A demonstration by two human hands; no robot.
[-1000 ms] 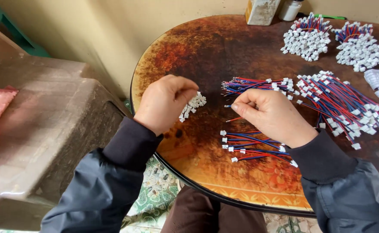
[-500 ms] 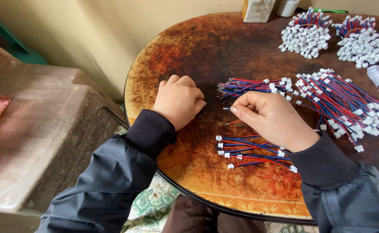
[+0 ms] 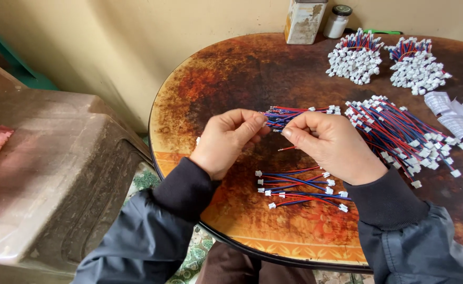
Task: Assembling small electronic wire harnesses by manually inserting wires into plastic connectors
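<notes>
My left hand (image 3: pixel 227 141) and my right hand (image 3: pixel 332 145) meet above the round brown table (image 3: pixel 242 73). Both pinch the near end of a bundle of red and blue wires (image 3: pixel 294 112) with white plug connectors. A single loose red wire (image 3: pixel 288 149) lies under the right hand's fingers. A small set of finished wires with white plugs at both ends (image 3: pixel 300 188) lies on the table just in front of my hands. A large heap of the same wires (image 3: pixel 400 131) spreads out to the right of my right hand.
Two round bundles of wires with white plugs (image 3: pixel 355 57) (image 3: pixel 416 67) stand at the back, next to a worn tin box (image 3: pixel 304 21) and a small jar (image 3: pixel 339 21). White plastic packets (image 3: pixel 455 115) lie at the right edge. A brown plastic stool (image 3: pixel 47 173) stands left.
My left hand has lifted off the small pile of white connectors and moved right to the wire bundle. Both hands now meet at the bundle's end.
</notes>
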